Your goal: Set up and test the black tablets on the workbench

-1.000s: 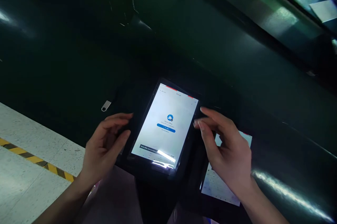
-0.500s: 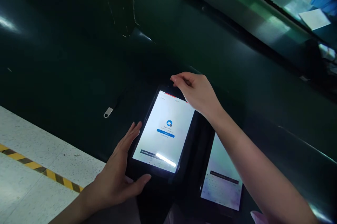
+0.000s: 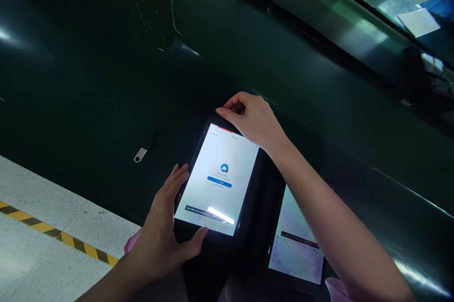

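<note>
A tablet (image 3: 223,153) lies face up on the dark table, its bright screen showing an offline page with a blue button. My left hand (image 3: 163,221) is at its lower left corner, fingers stretched along the left edge and thumb spread at the bottom edge. Over the top edge is my right hand (image 3: 250,115), with thumb and fingers pinched together. Whatever sits in that pinch, if anything, is too small to make out. A second lit tablet (image 3: 296,257) lies to the right, partly hidden under my right forearm.
A small metal USB stick (image 3: 141,155) rests on the dark green table (image 3: 88,93) left of the tablet. Beyond the table's left edge is a pale floor with yellow and black tape (image 3: 64,236). A white sheet (image 3: 418,22) is at the upper right.
My right hand has moved slightly left along the tablet's top edge, still pinched. My left thumb is a little closer to the tablet's bottom edge. The view has shifted slightly.
</note>
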